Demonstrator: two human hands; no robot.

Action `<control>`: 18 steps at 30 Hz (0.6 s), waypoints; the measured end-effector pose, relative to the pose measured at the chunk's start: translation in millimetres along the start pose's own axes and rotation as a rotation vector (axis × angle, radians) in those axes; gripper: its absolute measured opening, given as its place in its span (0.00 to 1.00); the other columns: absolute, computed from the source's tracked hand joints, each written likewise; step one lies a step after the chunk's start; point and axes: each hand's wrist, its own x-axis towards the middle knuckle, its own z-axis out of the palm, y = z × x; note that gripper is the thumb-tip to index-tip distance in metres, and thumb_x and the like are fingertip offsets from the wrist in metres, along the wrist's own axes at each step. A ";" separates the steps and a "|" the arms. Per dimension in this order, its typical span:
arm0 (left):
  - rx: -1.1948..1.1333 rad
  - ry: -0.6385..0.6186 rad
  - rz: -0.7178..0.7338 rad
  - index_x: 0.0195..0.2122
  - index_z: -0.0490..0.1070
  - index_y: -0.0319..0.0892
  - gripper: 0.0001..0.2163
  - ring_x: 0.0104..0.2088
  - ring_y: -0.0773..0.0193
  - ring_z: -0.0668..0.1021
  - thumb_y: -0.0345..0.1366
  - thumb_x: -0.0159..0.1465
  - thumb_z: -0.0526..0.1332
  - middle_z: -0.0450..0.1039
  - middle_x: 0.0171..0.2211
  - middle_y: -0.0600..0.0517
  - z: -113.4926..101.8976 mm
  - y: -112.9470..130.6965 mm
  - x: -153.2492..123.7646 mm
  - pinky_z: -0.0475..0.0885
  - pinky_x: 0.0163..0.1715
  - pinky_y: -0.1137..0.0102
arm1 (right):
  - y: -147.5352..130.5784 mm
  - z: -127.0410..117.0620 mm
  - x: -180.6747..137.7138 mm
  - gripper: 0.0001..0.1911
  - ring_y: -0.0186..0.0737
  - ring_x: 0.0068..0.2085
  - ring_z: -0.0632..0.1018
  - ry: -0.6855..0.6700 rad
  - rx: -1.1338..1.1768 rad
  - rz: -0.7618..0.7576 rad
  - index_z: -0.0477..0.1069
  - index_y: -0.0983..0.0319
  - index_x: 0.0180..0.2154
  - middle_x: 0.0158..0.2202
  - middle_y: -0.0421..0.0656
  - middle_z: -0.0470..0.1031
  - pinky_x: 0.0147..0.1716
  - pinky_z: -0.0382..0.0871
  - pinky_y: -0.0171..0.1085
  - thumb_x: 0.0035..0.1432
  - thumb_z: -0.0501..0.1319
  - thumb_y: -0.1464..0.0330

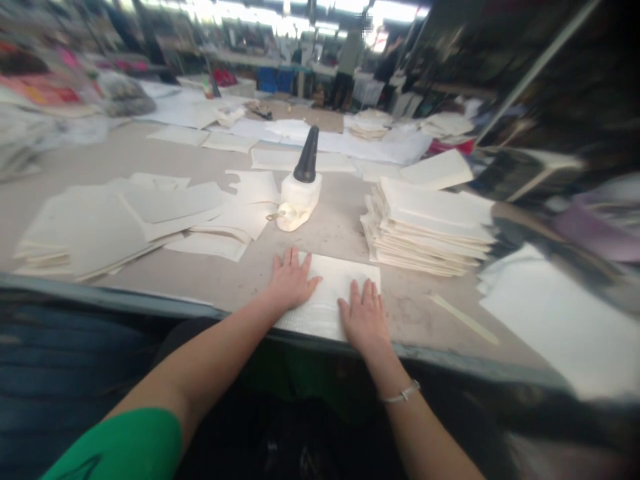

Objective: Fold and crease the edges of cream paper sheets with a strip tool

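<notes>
A white rectangular sheet [327, 300] lies flat at the table's front edge. My left hand [291, 280] rests on its left side, palm down with the fingers spread. On the right side of the same sheet, my right hand [366, 312] presses flat, fingers stretched out, with a bracelet on that wrist. Neither hand grips anything. Just beyond the sheet stands a whitish container with a black conical top [303, 190]; what it contains I cannot make out. Whether the sheet is fabric or paper is too blurred to tell.
Right of the sheet rises a stack of cream pieces [425, 227], with a narrow strip [465, 320] and larger white sheets [565, 320] beyond it. Flat cut pieces [100, 227] overlap on the left. More sheets lie at the back of the table [340, 230]; people stand far off.
</notes>
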 end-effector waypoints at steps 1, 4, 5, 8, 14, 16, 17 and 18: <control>-0.007 -0.019 0.015 0.65 0.50 0.36 0.33 0.66 0.39 0.47 0.54 0.65 0.45 0.43 0.67 0.33 0.1 7.5 -5.5 0.41 0.60 0.43 | 0.1 -0.6 -0.6 0.33 0.54 0.68 0.45 -0.006 0.005 -0.003 0.48 0.70 0.66 0.68 0.58 0.43 0.63 0.39 0.49 0.66 0.43 0.57; -0.062 -0.096 0.232 0.65 0.51 0.35 0.30 0.67 0.44 0.46 0.49 0.67 0.44 0.44 0.67 0.37 3.8 36.5 -31.1 0.43 0.62 0.46 | 1.9 -1.5 0.4 0.31 0.53 0.68 0.46 0.000 0.019 -0.013 0.51 0.71 0.65 0.67 0.58 0.45 0.64 0.40 0.48 0.65 0.43 0.62; -0.083 -0.098 0.318 0.65 0.50 0.36 0.27 0.67 0.47 0.47 0.44 0.68 0.41 0.44 0.67 0.39 5.8 44.8 -40.5 0.43 0.62 0.46 | 2.7 -1.4 0.8 0.30 0.52 0.68 0.47 0.004 0.023 -0.019 0.51 0.72 0.64 0.67 0.58 0.46 0.64 0.40 0.47 0.65 0.43 0.64; -0.107 -0.093 0.402 0.65 0.50 0.38 0.27 0.67 0.47 0.47 0.44 0.68 0.40 0.44 0.67 0.40 9.9 53.0 -59.7 0.44 0.62 0.45 | 5.0 -0.1 1.0 0.29 0.51 0.68 0.48 0.025 0.033 -0.031 0.52 0.73 0.64 0.67 0.58 0.48 0.64 0.41 0.46 0.65 0.43 0.66; -0.055 -0.063 0.214 0.66 0.50 0.42 0.39 0.66 0.36 0.42 0.62 0.59 0.50 0.39 0.67 0.34 6.1 9.0 -39.2 0.46 0.62 0.48 | 4.3 1.2 2.2 0.30 0.53 0.68 0.47 0.043 0.092 -0.029 0.52 0.72 0.64 0.67 0.59 0.46 0.64 0.39 0.47 0.65 0.45 0.63; -0.007 -0.057 0.119 0.66 0.49 0.39 0.40 0.66 0.36 0.43 0.61 0.60 0.49 0.40 0.67 0.32 5.8 -1.1 -23.4 0.47 0.62 0.49 | 2.8 -1.6 0.7 0.31 0.52 0.68 0.46 0.025 0.136 -0.017 0.51 0.72 0.64 0.67 0.59 0.44 0.64 0.38 0.47 0.65 0.46 0.63; 0.017 -0.041 0.084 0.66 0.49 0.38 0.39 0.66 0.36 0.43 0.60 0.61 0.48 0.41 0.67 0.31 6.3 -3.9 -15.9 0.47 0.62 0.50 | 2.5 -3.6 -0.3 0.31 0.52 0.68 0.46 0.015 0.160 -0.016 0.51 0.72 0.64 0.67 0.59 0.43 0.64 0.38 0.47 0.65 0.46 0.62; 0.041 -0.028 0.059 0.66 0.49 0.38 0.38 0.66 0.37 0.44 0.59 0.62 0.48 0.42 0.66 0.31 7.3 -5.6 -9.1 0.48 0.61 0.50 | 2.9 -5.8 -1.3 0.31 0.53 0.68 0.45 0.005 0.183 -0.021 0.50 0.72 0.65 0.68 0.59 0.42 0.64 0.37 0.48 0.65 0.46 0.62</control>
